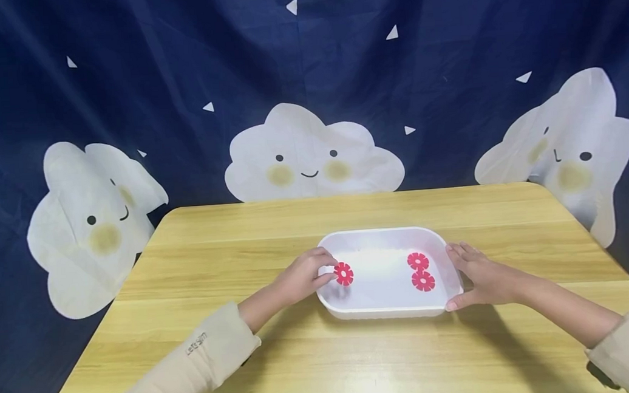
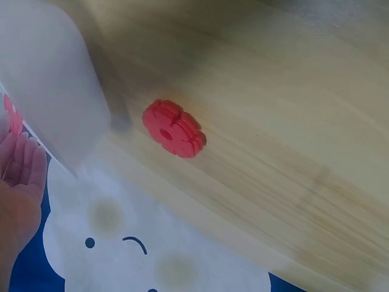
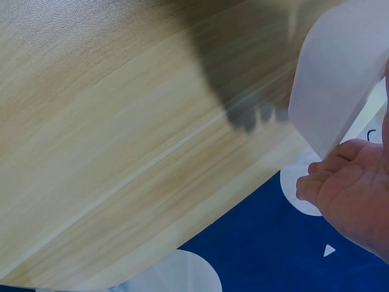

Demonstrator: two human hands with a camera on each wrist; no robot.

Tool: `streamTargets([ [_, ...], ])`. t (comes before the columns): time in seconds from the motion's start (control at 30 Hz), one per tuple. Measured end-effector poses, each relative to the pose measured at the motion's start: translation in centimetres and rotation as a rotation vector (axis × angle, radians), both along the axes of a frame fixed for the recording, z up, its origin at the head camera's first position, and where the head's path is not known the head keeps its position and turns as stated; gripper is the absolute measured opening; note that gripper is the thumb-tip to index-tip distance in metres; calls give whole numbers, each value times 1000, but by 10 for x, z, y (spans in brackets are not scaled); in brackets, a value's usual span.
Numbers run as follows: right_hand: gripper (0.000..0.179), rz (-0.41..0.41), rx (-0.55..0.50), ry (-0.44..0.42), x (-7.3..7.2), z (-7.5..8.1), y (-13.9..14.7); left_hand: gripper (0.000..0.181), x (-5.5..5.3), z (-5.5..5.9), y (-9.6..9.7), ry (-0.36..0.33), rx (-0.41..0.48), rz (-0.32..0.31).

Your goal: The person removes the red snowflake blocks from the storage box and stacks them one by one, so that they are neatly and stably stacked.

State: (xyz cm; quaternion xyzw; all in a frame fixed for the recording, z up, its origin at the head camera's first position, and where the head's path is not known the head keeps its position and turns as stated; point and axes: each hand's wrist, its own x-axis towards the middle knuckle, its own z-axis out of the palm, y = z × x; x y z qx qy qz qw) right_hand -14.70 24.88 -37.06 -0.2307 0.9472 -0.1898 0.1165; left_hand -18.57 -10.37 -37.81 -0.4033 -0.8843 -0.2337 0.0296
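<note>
1. Far left and behind is a blue cloth with smiling clouds (image 1: 97, 224). It hangs behind the wooden table (image 1: 230, 239).
2. Next is our left hand (image 1: 303, 276), at the left end of the white tub (image 1: 377, 233). Its fingers are curled, and the tips look pinched on a red flower disc (image 1: 343, 273). We hold the disc just over the tub's left rim, and a little shadow lies under it.
3. The left wrist view also shows a loose red disc (image 2: 174, 129). It lies flat on the wood beside the tub wall.
4. Inside the tub, on the right, a second red disc (image 1: 418, 261) and a third red disc (image 1: 423, 281) lie flat and touch each other.
5. Our right hand (image 1: 481, 276) rests flat on the tub's right wall. Its fingers are straight and grip nothing.
6. What could go wrong, we think: the pinch is only at the fingertips, so the disc could slip, bounce on the rim and roll onto the table. The tub looks light. If our flat right hand pushes too hard, the tub could slide.
</note>
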Motion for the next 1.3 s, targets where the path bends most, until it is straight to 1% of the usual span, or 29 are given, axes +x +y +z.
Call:
streamTargets([
  [0.07,116,2,0,2,0,0,0,19,1,0,-3,1,14,-4],
  [0.17,116,4,0,3,0,-1,0,20,2,-1,-7,-7,32,9],
  [0.33,116,4,5,2,-1,-1,0,22,4,1,-17,-47,109,67],
  [0.4,116,5,3,1,-2,-1,0,22,5,1,-22,-78,148,92],
  [0.53,116,6,2,5,-1,1,0,22,7,-1,-31,-106,194,124],
  [0.7,116,3,9,4,-1,0,0,22,10,-7,-40,-83,249,160],
  [0.87,116,-3,8,-1,-1,0,0,23,16,-11,-48,-43,306,242],
  [1.0,116,-2,4,-2,0,0,0,23,20,-18,-54,-22,345,321],
  [1.1,116,-2,5,0,0,0,0,20,22,-25,-57,-46,407,380],
  [1.2,116,-5,8,0,0,1,0,17,24,-35,-60,-111,473,437],
  [1.3,116,-5,10,1,0,1,-1,17,26,-46,-64,-177,494,496],
])
